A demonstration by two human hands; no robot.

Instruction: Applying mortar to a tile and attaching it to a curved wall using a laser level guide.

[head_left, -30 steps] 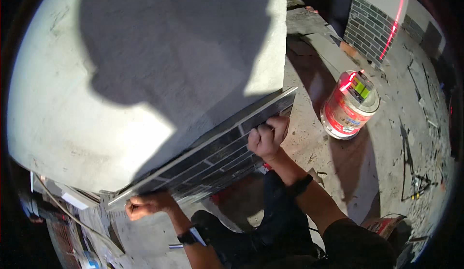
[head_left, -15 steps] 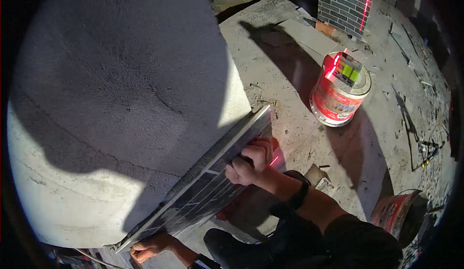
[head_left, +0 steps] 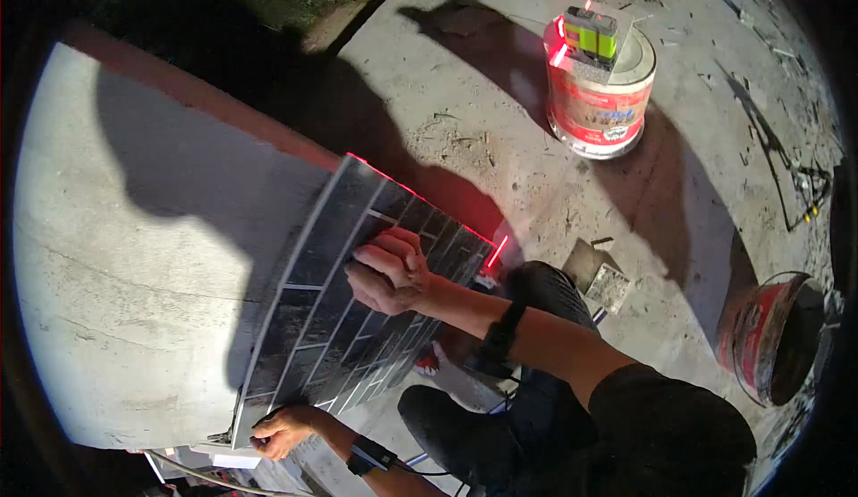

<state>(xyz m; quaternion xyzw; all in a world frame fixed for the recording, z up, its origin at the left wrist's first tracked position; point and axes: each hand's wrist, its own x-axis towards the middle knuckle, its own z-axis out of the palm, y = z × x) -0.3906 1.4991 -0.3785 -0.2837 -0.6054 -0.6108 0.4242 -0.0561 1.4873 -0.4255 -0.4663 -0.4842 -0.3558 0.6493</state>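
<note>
A dark grey brick-patterned tile panel (head_left: pixel 308 316) with pale joint lines stands against the side of a pale plastered block. A red laser line runs along its far edge. My right hand (head_left: pixel 389 272) is closed in a fist against the upper part of the panel's face, and nothing sticks out of it. At the panel's near lower corner my left hand (head_left: pixel 281 432) is closed, the thumb towards the face and the fingers curled at the edge. The fingertips of this hand are partly hidden.
The plastered block (head_left: pixel 170 318) fills the left side. A red-and-white bucket (head_left: pixel 601 108) stands on the concrete floor, a green-and-black laser level (head_left: pixel 592 34) on top. At right a second bucket (head_left: pixel 773 341) lies tilted. Small debris and a cable (head_left: pixel 210 477) lie about.
My view has swung, so the panel's face shows more fully and the buckets appear shifted. The right fist now rests flatter against the face; the left hand stays at the lower corner.
</note>
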